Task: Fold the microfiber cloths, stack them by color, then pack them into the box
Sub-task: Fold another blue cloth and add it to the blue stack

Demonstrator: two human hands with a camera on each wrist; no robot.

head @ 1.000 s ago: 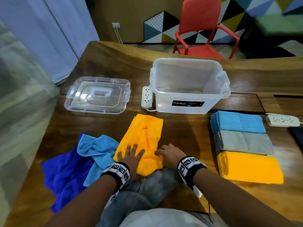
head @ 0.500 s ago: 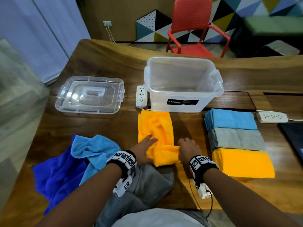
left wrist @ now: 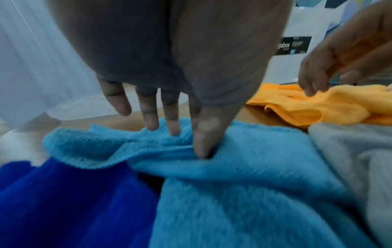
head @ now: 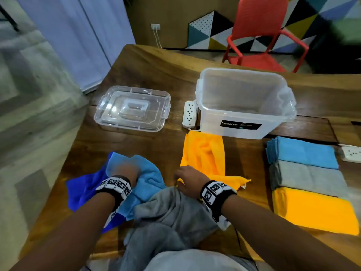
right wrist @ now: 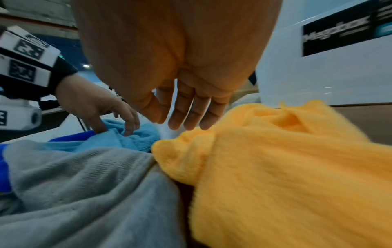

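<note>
My left hand rests on the crumpled light blue cloth, fingers straight and thumb pressed into a fold, as the left wrist view shows. My right hand hovers with relaxed fingers over the near left corner of the long yellow cloth and holds nothing. A loose grey cloth lies between my arms, and a dark blue cloth lies under the light blue one. The clear box stands beyond the yellow cloth.
Folded stacks lie at the right: light blue, grey, yellow. The clear lid sits at the back left, a power strip beside the box, another strip at the right edge. A red chair stands behind the table.
My left hand left the yellow cloth and moved left onto the light blue cloth. My right hand let go of the yellow cloth's near fold, and that end now lies spread out.
</note>
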